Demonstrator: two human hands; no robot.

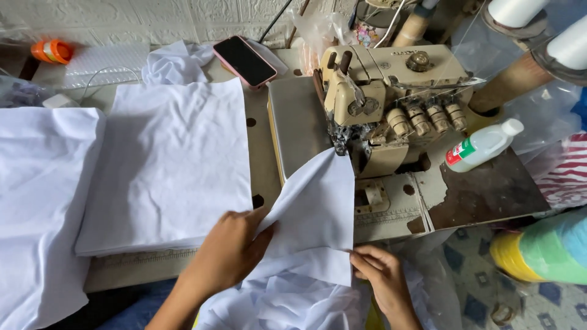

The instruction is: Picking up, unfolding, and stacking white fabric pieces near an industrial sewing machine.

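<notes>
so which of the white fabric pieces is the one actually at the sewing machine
The piece held by both hands, left hand and right hand: its white fabric reaches up to the sewing machine. The folded stack lies flat, apart, to its left.

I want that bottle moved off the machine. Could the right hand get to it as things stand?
Probably yes: the right hand pinches the white cloth, but nothing stands between it and the bottle.
</notes>
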